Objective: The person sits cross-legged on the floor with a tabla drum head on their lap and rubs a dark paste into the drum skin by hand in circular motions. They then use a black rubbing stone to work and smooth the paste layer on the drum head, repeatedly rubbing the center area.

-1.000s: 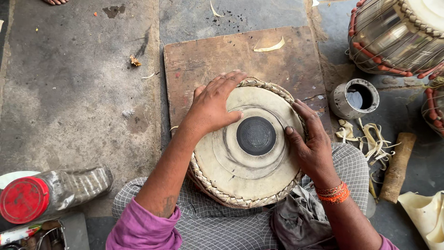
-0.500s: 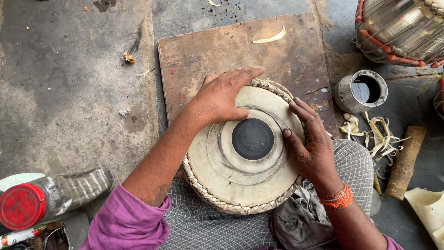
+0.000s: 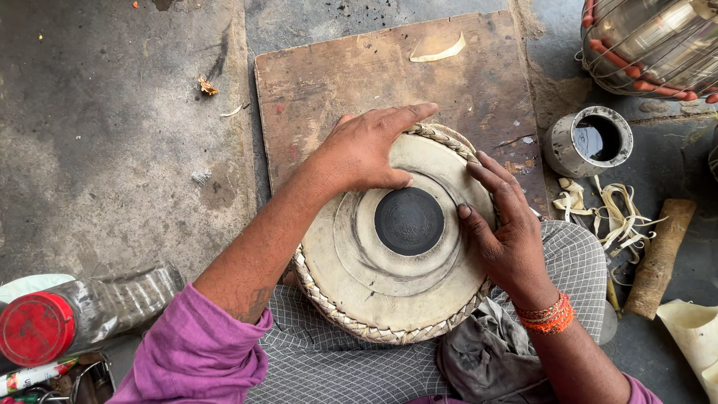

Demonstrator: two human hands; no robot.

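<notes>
Our left hand [image 3: 366, 153] lies flat and open on the tabla drumhead [image 3: 393, 239] at frame centre. Our right hand [image 3: 505, 224], fingers half curled, presses its right rim, gripping nothing.

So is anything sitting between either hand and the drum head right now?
Nothing visible. The left hand lies flat on the far side of the drum head, and the right hand rests on its right edge. The black centre patch is uncovered between them.
</notes>
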